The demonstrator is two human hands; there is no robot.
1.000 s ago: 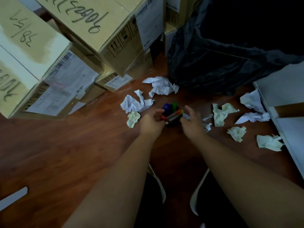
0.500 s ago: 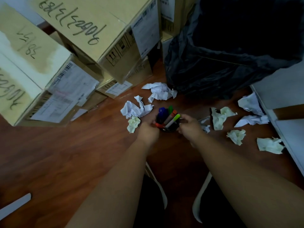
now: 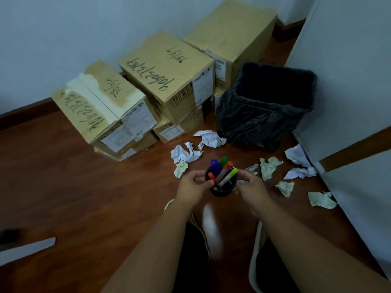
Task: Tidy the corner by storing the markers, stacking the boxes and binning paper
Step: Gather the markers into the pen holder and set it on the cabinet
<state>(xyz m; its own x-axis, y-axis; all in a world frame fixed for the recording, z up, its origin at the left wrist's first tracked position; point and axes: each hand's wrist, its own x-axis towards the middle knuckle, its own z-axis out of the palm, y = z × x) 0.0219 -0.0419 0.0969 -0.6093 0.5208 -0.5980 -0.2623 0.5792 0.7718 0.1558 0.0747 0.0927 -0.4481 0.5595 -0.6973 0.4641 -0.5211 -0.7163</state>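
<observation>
A black round pen cup (image 3: 222,190) is held between both hands above the wooden floor. Several markers (image 3: 223,172) with blue, green, orange and lime caps stand in it. My left hand (image 3: 193,187) grips its left side, my right hand (image 3: 252,187) its right side. Cardboard boxes (image 3: 167,81) with black handwriting lie unevenly piled in the corner. Crumpled white paper (image 3: 209,138) and yellowish paper (image 3: 269,167) lie scattered on the floor. A bin lined with a black bag (image 3: 268,108) stands open by the wall.
A white wall or door panel (image 3: 349,81) runs along the right. More paper balls (image 3: 321,199) lie beside it. A white flat strip (image 3: 25,250) lies at the lower left. My knees and shoes show at the bottom.
The view has pulled back and up, showing the whole corner. Both hands went from putting markers in the cup to holding it, and the cup has come nearer to me.
</observation>
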